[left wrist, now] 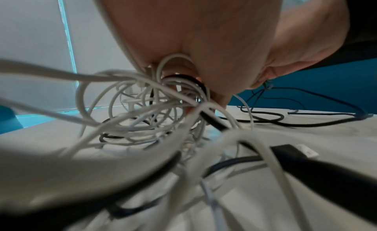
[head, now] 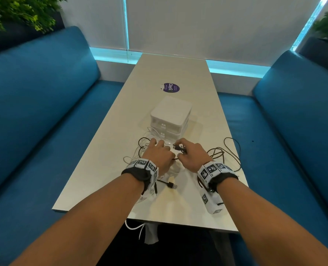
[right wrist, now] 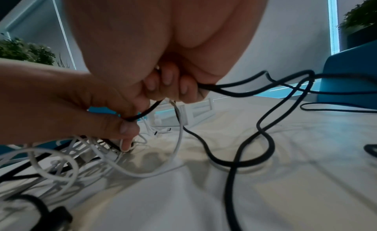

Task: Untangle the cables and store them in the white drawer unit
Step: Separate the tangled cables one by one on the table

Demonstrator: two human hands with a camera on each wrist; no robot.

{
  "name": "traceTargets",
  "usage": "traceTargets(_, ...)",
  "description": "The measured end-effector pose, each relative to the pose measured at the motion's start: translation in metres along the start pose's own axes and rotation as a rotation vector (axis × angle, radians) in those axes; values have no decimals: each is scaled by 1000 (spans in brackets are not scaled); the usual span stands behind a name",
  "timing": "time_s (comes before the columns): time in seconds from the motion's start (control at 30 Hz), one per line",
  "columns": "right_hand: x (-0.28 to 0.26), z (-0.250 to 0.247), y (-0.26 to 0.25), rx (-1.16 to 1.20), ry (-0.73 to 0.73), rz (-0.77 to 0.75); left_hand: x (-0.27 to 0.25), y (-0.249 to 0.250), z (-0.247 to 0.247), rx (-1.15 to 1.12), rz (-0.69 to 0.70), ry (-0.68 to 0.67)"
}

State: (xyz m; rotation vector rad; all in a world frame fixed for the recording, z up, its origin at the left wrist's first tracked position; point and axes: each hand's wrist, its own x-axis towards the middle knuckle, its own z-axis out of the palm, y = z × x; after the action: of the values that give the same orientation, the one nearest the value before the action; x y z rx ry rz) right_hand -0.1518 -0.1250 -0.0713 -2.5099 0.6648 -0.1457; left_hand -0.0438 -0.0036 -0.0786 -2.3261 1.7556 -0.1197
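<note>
Hands: two — left hand (head: 158,154) and right hand (head: 192,154), both at the cable heap.
Wrist bands: two, one on each wrist (head: 142,168), patterned with black-and-white squares.
Drawer unit (head: 170,115): one, white; two drawer fronts with knobs show clearly.
Black cables (head: 224,153): at least two — the exact count is lost in the tangle.
White cables (left wrist: 130,108): several, looped through each other; cannot be counted.
Sticker (head: 171,87): one, round and purple.
Worktop (head: 109,160): one.
Sofas (head: 44,104): two, blue, one on each side.
Plants (head: 15,14): two.
</note>
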Motion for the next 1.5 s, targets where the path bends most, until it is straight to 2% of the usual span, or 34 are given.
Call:
traceTargets(0.2,-3,1,9,-68,-131,-1,5,-1,0,-40,-46,-15)
traceTargets(0.3,-3,-4,12,-69,-131,25,4,-6,0,-50,-42,-1)
traceTargets(0.5,-9,-45,70,-304,-8,358,-16,-54,8,92,-67,-102)
traceTargets(0.6,-12,-51,80,-341,-16,410,-19,-59,17,61,-52,-105)
traceTargets(0.7,-13,-46,68,-368,45,437,-15,-47,21,-8,-76,-69)
traceTargets(0.77,-15,-39,55,-300,77,401,-12,-43,22,-69,-108,-54)
traceTargets(0.83,-15,-30,40,-180,51,274,-9,-43,22,-133,-130,-54)
traceTargets(0.97,-13,-8,10,-135,-134,29,-7,-46,23,-280,-152,-22)
traceTargets(1.1,-9,13,-17,-169,-260,-49,-9,-47,23,-344,-175,-17)
traceTargets(1.2,-10,27,-29,-224,-342,-66,-9,-45,22,-391,-189,-15)
traceTargets(1.37,-7,40,-23,-356,-311,42,-14,-42,17,-444,-150,-22)
traceTargets(1.5,-3,33,-14,-369,-274,90,-24,-34,16,-229,-26,-35)
